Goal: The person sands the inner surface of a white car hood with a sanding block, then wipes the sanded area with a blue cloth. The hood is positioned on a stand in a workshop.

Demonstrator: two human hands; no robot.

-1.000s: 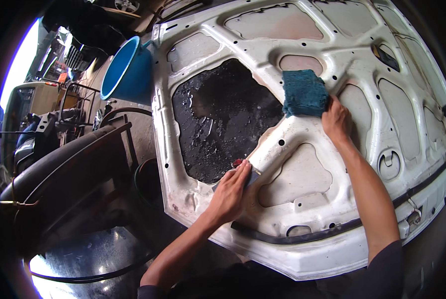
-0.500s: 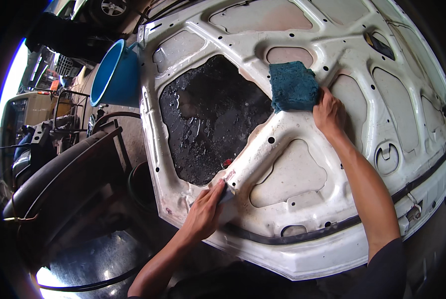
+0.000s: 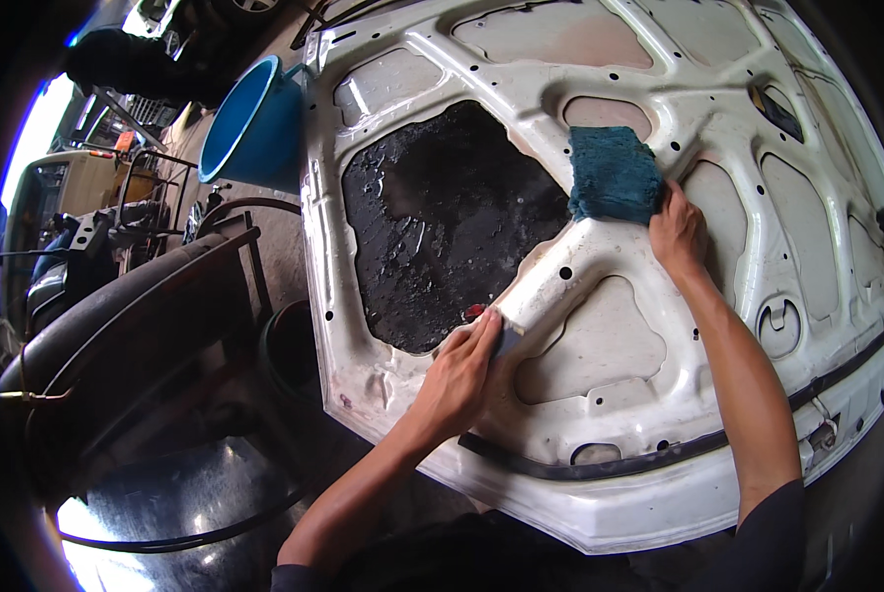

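Observation:
A white car hood (image 3: pixel 600 340) lies with its ribbed inner side facing up in front of me. My left hand (image 3: pixel 454 380) presses a small flat blue-grey piece (image 3: pixel 507 342) against a rib, fingers held together; it looks like folded sandpaper, mostly hidden under the hand. Just beyond the fingertips is a small red bit (image 3: pixel 474 312) at the edge of the wet black panel (image 3: pixel 442 227). On the ribs' crossing rests a folded teal cloth (image 3: pixel 614 173), and my right hand (image 3: pixel 679 235) is closed at its near right corner.
A blue bucket (image 3: pixel 239 123) stands against the hood's far left edge. To the left are a dark curved car part (image 3: pixel 131 321), a metal frame and other workshop clutter. A shiny dark panel (image 3: pixel 190 503) lies at the lower left. A dark rubber strip (image 3: pixel 580 471) follows the hood's near edge.
My left hand has slid up and right along the rib with the blue-grey piece. The whole view has shifted slightly; my right hand stays at the cloth's corner.

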